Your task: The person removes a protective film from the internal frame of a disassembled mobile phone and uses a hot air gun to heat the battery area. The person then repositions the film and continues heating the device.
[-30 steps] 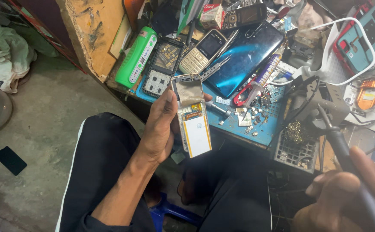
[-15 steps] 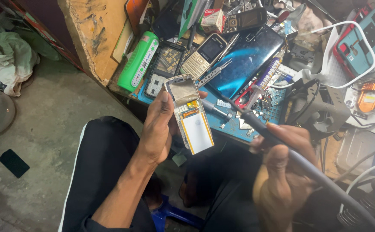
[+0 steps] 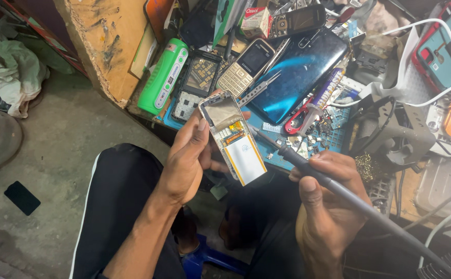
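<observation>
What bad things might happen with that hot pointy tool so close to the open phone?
The grey soldering iron in the right hand points at the opened phone with its white flat battery; a slip might burn or puncture the battery. The left hand has its thumb near the tip, so it might get burned.

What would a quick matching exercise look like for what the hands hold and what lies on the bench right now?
Things:
1. opened phone
2. soldering iron
3. green cylinder
4. gold keypad phone

Places or states:
A. lying on the bench beside the glossy blue phone back
B. gripped in the right hand, tip toward the exposed board
C. lying at the bench's left end by the wooden post
D. held up in the left hand, back off, battery showing

Pairs: 1-D, 2-B, 3-C, 4-A
</observation>
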